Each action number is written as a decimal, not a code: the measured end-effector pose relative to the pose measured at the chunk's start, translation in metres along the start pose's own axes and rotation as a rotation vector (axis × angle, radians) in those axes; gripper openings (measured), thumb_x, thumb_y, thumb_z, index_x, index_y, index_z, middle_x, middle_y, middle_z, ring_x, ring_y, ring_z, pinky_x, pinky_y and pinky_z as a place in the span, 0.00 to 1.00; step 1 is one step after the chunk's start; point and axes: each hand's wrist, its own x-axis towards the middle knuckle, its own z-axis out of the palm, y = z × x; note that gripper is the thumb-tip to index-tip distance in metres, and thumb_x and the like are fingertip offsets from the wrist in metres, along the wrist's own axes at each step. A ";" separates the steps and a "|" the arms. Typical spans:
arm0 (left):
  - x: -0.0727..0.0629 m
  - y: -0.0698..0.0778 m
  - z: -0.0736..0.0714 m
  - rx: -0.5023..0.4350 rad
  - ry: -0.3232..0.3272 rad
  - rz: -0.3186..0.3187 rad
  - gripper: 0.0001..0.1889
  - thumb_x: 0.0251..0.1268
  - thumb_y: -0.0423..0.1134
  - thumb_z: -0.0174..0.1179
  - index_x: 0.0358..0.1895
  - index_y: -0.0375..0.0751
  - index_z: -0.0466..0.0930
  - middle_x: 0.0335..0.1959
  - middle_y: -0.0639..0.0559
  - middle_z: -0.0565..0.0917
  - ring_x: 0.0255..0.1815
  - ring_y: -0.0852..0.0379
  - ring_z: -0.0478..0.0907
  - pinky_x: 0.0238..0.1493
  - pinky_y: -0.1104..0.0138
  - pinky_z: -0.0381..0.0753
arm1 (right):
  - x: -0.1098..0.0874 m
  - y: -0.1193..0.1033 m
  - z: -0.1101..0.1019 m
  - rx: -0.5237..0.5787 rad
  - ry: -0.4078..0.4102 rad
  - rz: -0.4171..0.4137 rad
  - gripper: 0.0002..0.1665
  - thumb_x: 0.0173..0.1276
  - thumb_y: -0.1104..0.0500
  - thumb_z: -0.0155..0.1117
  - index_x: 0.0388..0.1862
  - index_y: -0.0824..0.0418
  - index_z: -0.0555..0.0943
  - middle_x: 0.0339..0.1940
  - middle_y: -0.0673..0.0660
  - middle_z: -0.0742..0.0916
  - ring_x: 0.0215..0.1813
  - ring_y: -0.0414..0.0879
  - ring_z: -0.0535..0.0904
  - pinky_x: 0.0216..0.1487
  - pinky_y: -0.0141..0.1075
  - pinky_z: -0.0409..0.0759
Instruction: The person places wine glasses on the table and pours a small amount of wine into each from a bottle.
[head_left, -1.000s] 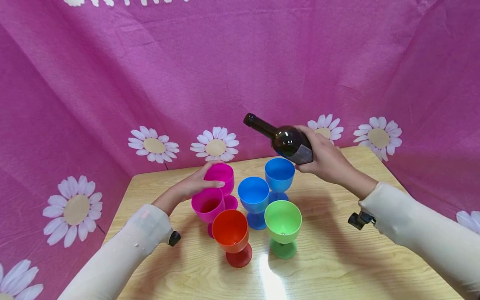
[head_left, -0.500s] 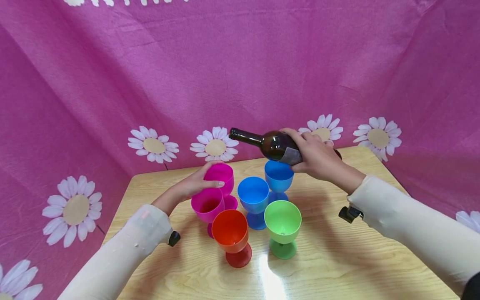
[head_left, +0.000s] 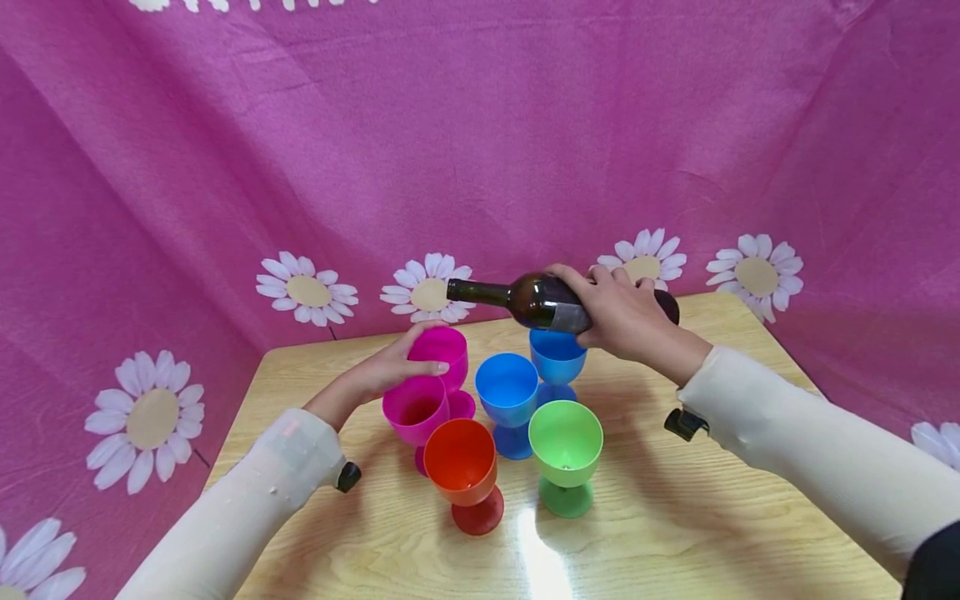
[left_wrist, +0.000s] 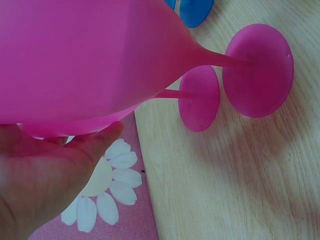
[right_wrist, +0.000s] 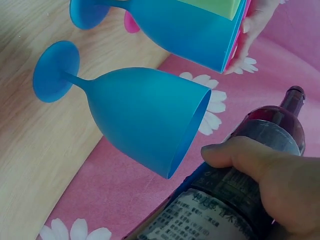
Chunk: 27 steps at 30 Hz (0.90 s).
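My right hand [head_left: 624, 318] grips a dark glass wine bottle [head_left: 534, 302] round its labelled body. The bottle lies almost level in the air, neck to the left, its mouth above the far pink goblet [head_left: 453, 358]. No stream shows at the mouth. My left hand [head_left: 386, 368] holds that far goblet by its bowl, thumb on the near side and fingers behind. Just in front stands a second pink goblet [head_left: 401, 427] with dark red in its bottom. In the right wrist view, the thumb lies along the bottle [right_wrist: 220, 192] beside a blue goblet [right_wrist: 145, 117].
Two blue goblets stand mid-table, a nearer one [head_left: 508, 400] and a farther one [head_left: 557, 362] partly under the bottle. An orange-red goblet [head_left: 465, 479] and a green goblet [head_left: 567, 467] stand in front. Pink daisy-patterned cloth [head_left: 480, 150] hangs behind the wooden table [head_left: 675, 517].
My right hand has moved left and slightly down with the bottle, which has tipped from neck-up to almost level. My left hand and the goblets have stayed put.
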 end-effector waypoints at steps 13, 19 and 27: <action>0.001 0.001 0.000 -0.005 -0.006 0.008 0.43 0.71 0.45 0.65 0.82 0.58 0.50 0.70 0.38 0.69 0.70 0.38 0.69 0.59 0.51 0.84 | 0.002 -0.010 0.001 -0.056 -0.036 0.005 0.59 0.52 0.55 0.86 0.78 0.36 0.62 0.51 0.66 0.79 0.53 0.65 0.73 0.46 0.59 0.68; 0.000 0.001 0.000 -0.010 -0.008 0.009 0.42 0.71 0.45 0.66 0.81 0.62 0.51 0.70 0.39 0.69 0.69 0.38 0.70 0.58 0.51 0.84 | 0.004 -0.013 0.001 -0.085 -0.047 -0.003 0.58 0.53 0.55 0.85 0.78 0.36 0.63 0.52 0.66 0.79 0.53 0.65 0.74 0.47 0.61 0.69; 0.001 0.001 0.000 -0.014 -0.007 0.001 0.44 0.69 0.46 0.67 0.81 0.59 0.50 0.69 0.39 0.70 0.69 0.40 0.70 0.58 0.52 0.84 | 0.004 -0.017 0.001 -0.096 -0.071 -0.012 0.57 0.54 0.56 0.85 0.78 0.37 0.63 0.52 0.67 0.79 0.54 0.66 0.74 0.48 0.62 0.70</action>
